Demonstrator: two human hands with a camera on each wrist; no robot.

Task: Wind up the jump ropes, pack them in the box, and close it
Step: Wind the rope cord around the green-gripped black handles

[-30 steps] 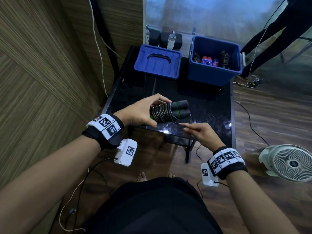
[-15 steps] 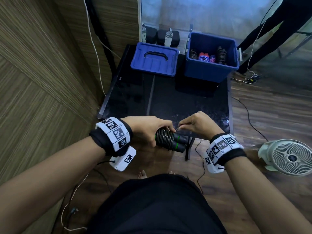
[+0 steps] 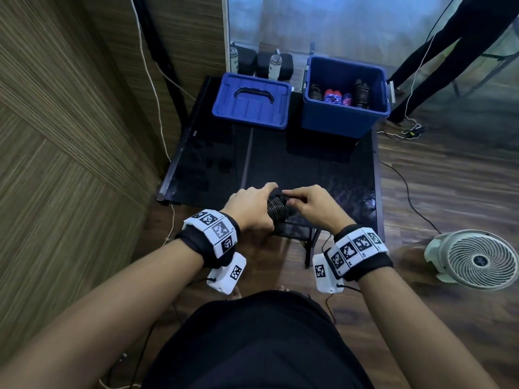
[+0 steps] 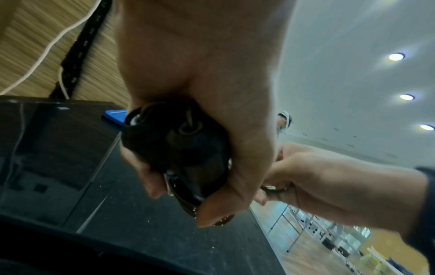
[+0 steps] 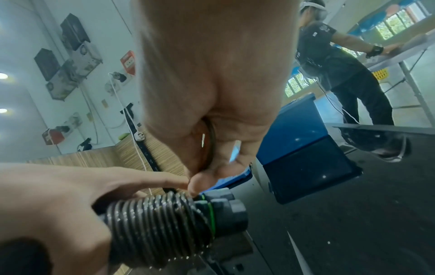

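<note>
Black cord coils tightly round the two paired handles of the jump rope (image 3: 276, 208), green bands showing, above the table's (image 3: 309, 169) near edge. The left hand (image 3: 250, 206) grips the bundle; the right hand (image 3: 314, 204) pinches the cord's loose end. Far off, one blue box (image 3: 344, 119) holds four wound ropes, one lid (image 3: 250, 101) to its left.

Black coiled jump rope (image 3: 276, 206) over table edge; blue box (image 3: 345, 119) open.

You stand at a glossy black surface (image 3: 309, 169) on a dark wood-plank floor (image 3: 449, 192). A wood-grain wall (image 3: 56, 136) runs along your left, a white fan (image 3: 474, 259) sits on the floor at your right, and 3 ceiling lights (image 4: 406, 97) glow overhead.
</note>
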